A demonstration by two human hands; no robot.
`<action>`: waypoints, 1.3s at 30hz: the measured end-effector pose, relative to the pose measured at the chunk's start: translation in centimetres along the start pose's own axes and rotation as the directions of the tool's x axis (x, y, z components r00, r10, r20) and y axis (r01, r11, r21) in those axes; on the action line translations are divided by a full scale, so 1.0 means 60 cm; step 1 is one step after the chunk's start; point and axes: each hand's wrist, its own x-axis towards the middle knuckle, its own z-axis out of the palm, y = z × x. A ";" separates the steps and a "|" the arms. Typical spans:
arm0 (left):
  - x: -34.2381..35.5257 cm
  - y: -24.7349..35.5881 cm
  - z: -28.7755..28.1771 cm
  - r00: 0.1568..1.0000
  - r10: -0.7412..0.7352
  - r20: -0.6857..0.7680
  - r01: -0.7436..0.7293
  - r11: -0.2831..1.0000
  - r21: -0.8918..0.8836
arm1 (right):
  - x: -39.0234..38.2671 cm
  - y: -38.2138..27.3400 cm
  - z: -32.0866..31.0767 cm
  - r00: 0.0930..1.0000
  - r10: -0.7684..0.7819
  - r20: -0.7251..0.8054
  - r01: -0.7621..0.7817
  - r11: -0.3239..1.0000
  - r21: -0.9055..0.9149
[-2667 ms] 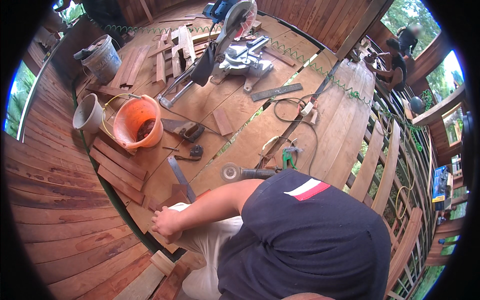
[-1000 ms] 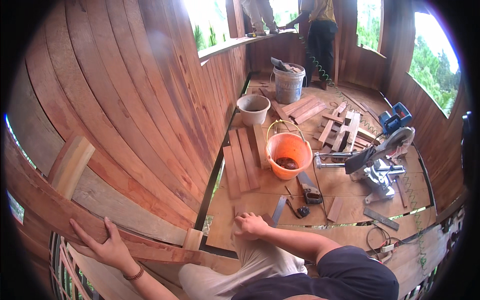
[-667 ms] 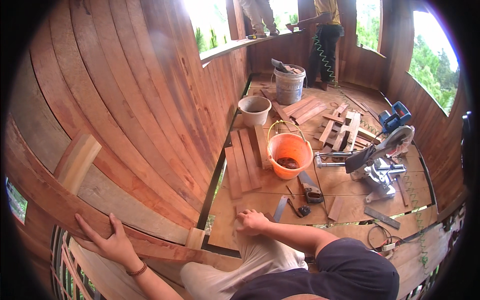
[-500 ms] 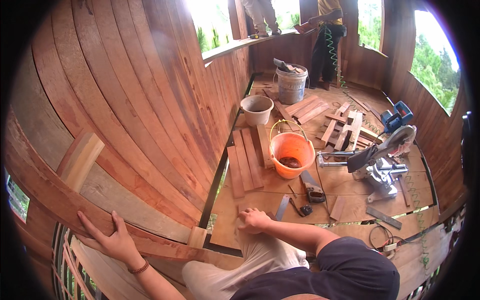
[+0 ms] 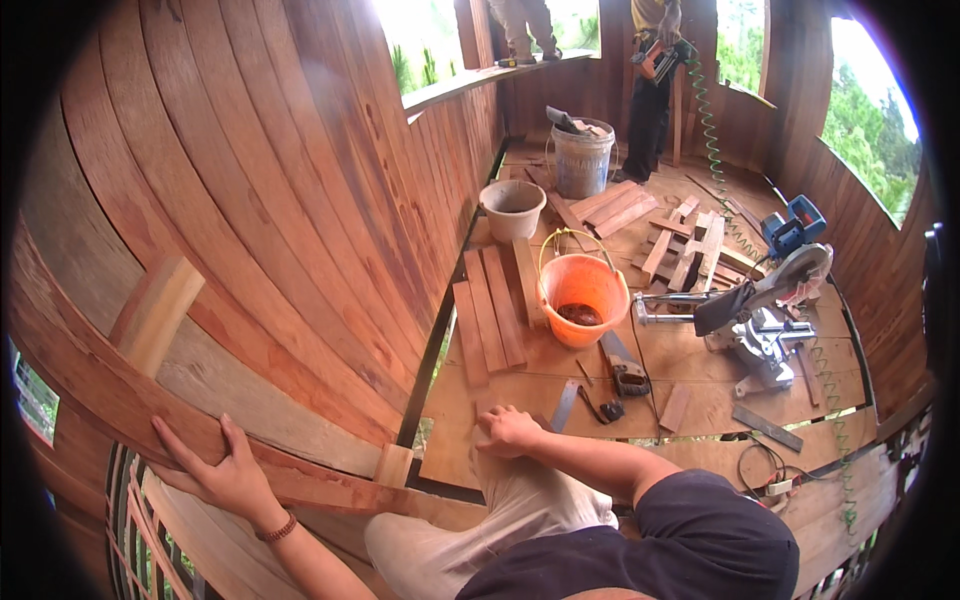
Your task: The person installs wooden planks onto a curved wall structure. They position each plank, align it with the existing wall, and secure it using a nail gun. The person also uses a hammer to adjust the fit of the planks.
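In the head view my left hand (image 5: 208,462) rests on a long reddish board (image 5: 305,490) along the lower part of the plank wall (image 5: 280,220), its fingers spread. A short pale upright block (image 5: 155,315) stands behind that board. My right hand (image 5: 508,430) is curled over the top of my bent knee in pale trousers (image 5: 495,485). Just beyond it on the floor lie a metal square (image 5: 563,405), a black tape measure (image 5: 610,410) and a handsaw (image 5: 628,375).
Three planks (image 5: 495,310), an orange bucket (image 5: 583,290) and two pale buckets (image 5: 512,205) (image 5: 582,165) line the left. Right are a mitre saw (image 5: 760,345), offcuts (image 5: 685,250) and cords (image 5: 775,480). A co-worker (image 5: 645,120) holds a nail gun (image 5: 655,62); another person's legs (image 5: 520,25) stand on the sill.
Since the earliest frame my view has swung toward the left wall, and my left hand has appeared on the board. The co-worker has lifted the nail gun, its green hose rising with it.
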 end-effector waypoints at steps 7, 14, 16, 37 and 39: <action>-0.010 0.024 0.027 0.997 0.077 0.011 -0.077 0.997 0.003 | -0.019 0.015 -0.001 0.996 0.037 -0.075 -0.043 0.996 -0.075; 0.045 -0.038 -0.023 0.976 0.163 0.144 -0.166 0.986 0.010 | -0.070 -0.050 -0.007 0.992 -0.085 -0.098 0.086 0.996 0.011; 0.096 -0.037 -0.033 0.953 0.265 0.148 -0.283 0.953 0.113 | -0.086 -0.056 -0.024 0.996 -0.062 -0.063 0.065 0.997 0.048; 0.554 0.057 -0.113 0.776 -0.369 0.511 0.476 0.875 -0.091 | -0.489 -0.082 -0.393 0.816 0.566 0.115 -0.574 0.775 0.265; 0.555 0.062 -0.109 0.750 -0.405 0.523 0.526 0.844 -0.101 | -0.502 -0.027 -0.446 0.787 0.617 0.021 -0.597 0.751 0.282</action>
